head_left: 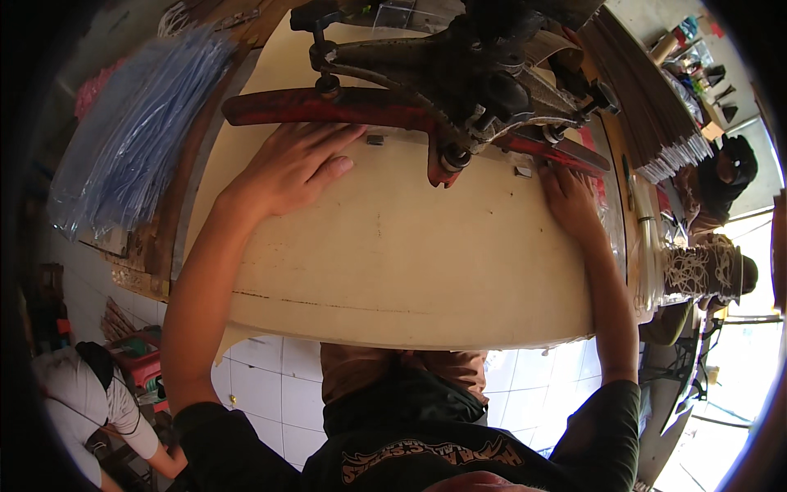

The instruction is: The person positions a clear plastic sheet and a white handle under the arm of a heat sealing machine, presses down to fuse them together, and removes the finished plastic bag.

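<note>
tan board (410, 262) lies under both hands (299, 164) (571, 201); red tub (150, 375) has unclear contents.

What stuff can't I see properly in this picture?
In the head view:
Left hand: some fingertips hidden by the red bar.
Right hand: likewise, by its right end.
Dark metal frame: top cut off by upper edge.
Grey block beside the left hand: too small to identify.
</note>
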### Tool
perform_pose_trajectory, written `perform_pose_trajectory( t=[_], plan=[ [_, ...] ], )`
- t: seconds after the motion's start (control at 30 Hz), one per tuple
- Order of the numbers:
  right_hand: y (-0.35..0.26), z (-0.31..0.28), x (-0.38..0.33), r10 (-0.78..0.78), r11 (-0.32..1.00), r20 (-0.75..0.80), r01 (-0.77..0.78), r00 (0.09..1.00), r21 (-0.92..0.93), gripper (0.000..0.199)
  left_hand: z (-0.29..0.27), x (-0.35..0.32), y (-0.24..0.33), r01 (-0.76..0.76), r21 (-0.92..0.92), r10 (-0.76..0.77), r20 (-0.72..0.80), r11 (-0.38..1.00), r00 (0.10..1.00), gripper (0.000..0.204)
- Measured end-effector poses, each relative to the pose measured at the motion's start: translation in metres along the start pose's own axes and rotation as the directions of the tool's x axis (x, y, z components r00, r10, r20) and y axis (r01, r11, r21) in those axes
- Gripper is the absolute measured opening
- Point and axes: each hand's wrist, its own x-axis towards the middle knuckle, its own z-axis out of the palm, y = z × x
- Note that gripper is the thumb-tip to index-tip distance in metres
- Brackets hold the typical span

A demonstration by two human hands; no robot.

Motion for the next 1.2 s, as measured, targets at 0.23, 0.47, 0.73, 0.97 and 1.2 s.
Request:
perform_pose_trajectory(
  t=[0.23,0.47,0.73,0.97,1.2],
  plan=[
    [0.023,0.015,-0.002,-0.268,0.943,-0.127,0.233,0.955,-0.236,0.020,-0.002,0.003,0.001,0.048,-0.063,-0.044,0.053,0.997,0.998,0.047],
    [0.021,0.013,-0.004,-0.210,0.959,-0.070,0.191,0.975,-0.208,0.023,-0.005,0.002,0.004,0.090,-0.079,-0.084,0.076,0.993,0.994,0.047],
    [0.017,0.013,-0.002,-0.071,0.997,-0.105,0.069,0.992,-0.024,0.025,-0.008,0.004,0.005,0.103,-0.091,-0.093,0.110,0.991,0.990,0.047],
    [0.013,0.007,0.000,-0.110,0.994,-0.133,0.111,0.985,0.002,0.025,-0.007,0.003,0.003,0.055,-0.063,-0.050,0.072,0.996,0.996,0.047],
    [0.015,0.010,0.000,-0.113,0.994,-0.125,0.111,0.986,-0.017,0.026,-0.006,0.005,0.002,0.057,-0.124,-0.047,0.083,0.991,0.995,0.047]
  ],
)
